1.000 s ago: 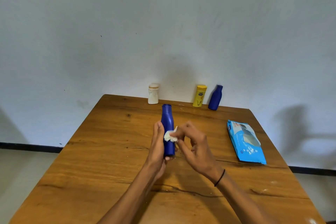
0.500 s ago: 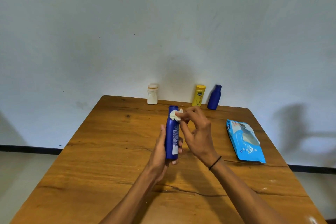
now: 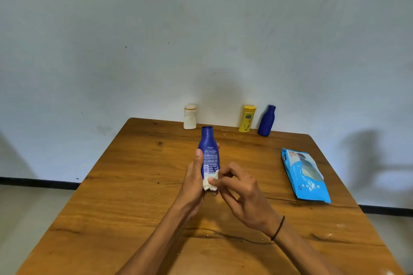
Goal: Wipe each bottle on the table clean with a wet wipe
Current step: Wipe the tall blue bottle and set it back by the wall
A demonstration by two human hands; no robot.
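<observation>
The left hand point(image 3: 194, 176) grips the blue bottle point(image 3: 209, 152) upright; the right hand point(image 3: 240, 187) pinches the wet wipe point(image 3: 210, 183) against its base. A hard downward stroke could slip the bottle onto the worktop point(image 3: 134, 185).

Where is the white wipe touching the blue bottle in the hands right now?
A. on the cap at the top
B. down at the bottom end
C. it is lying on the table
B: the right hand pinches the wet wipe against the lower end of the held blue bottle, which the left hand holds upright.
</observation>
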